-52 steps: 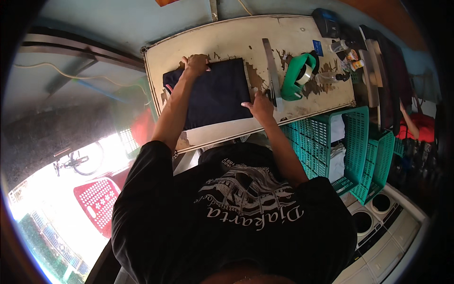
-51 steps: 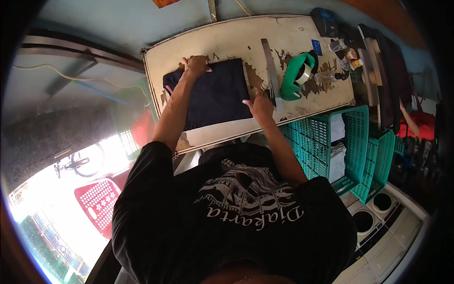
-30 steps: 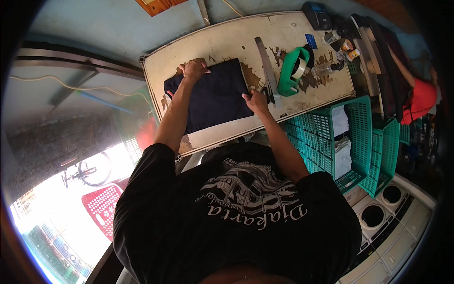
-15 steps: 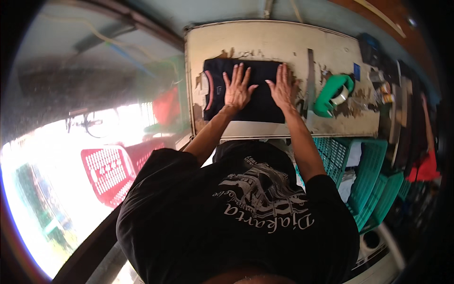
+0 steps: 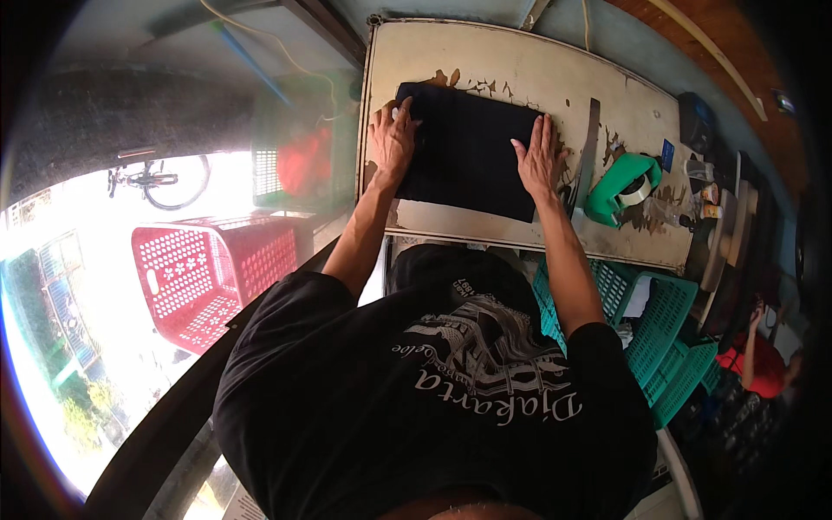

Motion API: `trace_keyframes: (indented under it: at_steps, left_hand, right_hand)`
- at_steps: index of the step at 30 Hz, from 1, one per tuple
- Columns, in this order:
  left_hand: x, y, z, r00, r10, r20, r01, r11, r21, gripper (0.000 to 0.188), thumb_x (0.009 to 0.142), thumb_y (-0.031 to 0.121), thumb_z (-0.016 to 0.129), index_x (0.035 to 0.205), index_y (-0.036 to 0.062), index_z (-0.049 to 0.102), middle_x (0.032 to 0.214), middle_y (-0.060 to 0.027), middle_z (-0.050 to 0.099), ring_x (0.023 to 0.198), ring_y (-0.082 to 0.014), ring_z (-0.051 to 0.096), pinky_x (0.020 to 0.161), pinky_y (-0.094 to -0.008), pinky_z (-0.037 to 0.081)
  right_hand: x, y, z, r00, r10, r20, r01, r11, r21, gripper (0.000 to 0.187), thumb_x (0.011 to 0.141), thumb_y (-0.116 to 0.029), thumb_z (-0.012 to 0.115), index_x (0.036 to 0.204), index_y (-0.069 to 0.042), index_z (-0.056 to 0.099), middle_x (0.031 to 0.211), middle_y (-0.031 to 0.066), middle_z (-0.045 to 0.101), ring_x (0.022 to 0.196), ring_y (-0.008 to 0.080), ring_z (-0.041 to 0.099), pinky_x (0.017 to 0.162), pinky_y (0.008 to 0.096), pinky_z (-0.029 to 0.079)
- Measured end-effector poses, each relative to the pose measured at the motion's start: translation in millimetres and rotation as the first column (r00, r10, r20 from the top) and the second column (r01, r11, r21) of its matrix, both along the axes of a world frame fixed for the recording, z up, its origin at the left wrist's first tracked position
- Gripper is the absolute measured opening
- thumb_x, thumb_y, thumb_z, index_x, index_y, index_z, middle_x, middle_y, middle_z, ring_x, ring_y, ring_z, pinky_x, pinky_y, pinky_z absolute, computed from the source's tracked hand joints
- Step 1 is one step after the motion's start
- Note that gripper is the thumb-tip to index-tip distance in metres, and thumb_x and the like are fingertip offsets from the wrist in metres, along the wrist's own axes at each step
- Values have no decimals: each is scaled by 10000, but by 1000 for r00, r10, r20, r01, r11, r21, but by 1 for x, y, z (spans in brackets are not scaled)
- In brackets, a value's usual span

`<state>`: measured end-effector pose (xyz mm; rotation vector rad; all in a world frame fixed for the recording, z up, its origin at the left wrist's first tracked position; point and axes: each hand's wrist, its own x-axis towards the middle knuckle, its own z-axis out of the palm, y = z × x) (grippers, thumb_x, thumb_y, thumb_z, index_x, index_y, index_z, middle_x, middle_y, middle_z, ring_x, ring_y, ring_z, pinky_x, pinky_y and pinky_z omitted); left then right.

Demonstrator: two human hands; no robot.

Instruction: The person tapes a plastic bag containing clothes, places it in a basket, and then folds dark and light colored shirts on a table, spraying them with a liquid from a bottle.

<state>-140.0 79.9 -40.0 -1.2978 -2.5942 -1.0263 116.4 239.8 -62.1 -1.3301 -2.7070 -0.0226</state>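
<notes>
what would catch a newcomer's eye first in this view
Probably the red plastic basket in the bright light at the left, with a bicycle above it in the picture. Then the dark cloth on the worn, pale table, with the person's left hand at its left edge and right hand at its right. Further right, the vivid green tape dispenser stands out.

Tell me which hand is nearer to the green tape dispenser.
The right. The right hand rests on the dark cloth's right edge, just left of the green tape dispenser; the left hand is farther away, at the cloth's left edge.
</notes>
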Motion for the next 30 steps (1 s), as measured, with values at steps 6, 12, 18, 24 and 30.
trace_keyframes:
  at_steps: [6, 12, 18, 24, 30]
  left_hand:
    - [-9, -5, -22, 997, 78, -6, -78, 997, -19, 431, 895, 242, 622, 1292, 105, 526, 1213, -124, 567, 1119, -310, 506, 978, -449, 366]
    - [-45, -64, -33, 869, 257, 424, -339, 932, 129, 180, 893, 82, 567, 1033, -19, 615, 925, -204, 661, 846, -355, 641, 772, -375, 499]
    - [-12, -110, 28, 840, 244, 484, 9, 886, -464, 526, 704, 479, 781, 921, 8, 693, 812, -174, 700, 800, -322, 688, 742, -398, 528]
    - [8, -118, 7, 884, 272, 381, -17, 832, -554, 433, 578, 367, 874, 865, 87, 710, 851, -152, 704, 839, -341, 683, 747, -441, 531]
    - [1, -92, 18, 957, 180, 229, 32, 717, -696, 437, 640, 343, 842, 867, 10, 673, 899, -184, 696, 860, -368, 675, 758, -456, 530]
  right_hand:
    - [0, 1, -1, 1000, -26, 2, 26, 999, -41, 743, 969, -569, 365, 1495, -57, 252, 1580, 91, 169, 1436, 279, 237, 1005, 685, 304]
    - [18, -18, 22, 992, -71, -107, 47, 975, -216, 692, 964, -418, 510, 1465, 6, 290, 1569, 156, 182, 1421, 340, 258, 1050, 630, 301]
    - [42, -70, 35, 998, 2, -57, -12, 984, -179, 726, 950, -397, 550, 1452, 49, 273, 1543, 214, 223, 1376, 387, 328, 1030, 477, 407]
    - [42, -76, 18, 993, 45, -106, -68, 972, -224, 826, 942, -438, 535, 1487, 51, 152, 1575, 207, 92, 1425, 378, 225, 1096, 444, 374]
    - [44, -73, 20, 993, 51, -109, -77, 965, -251, 827, 931, -400, 574, 1490, 43, 154, 1588, 174, 51, 1437, 372, 195, 1081, 441, 400]
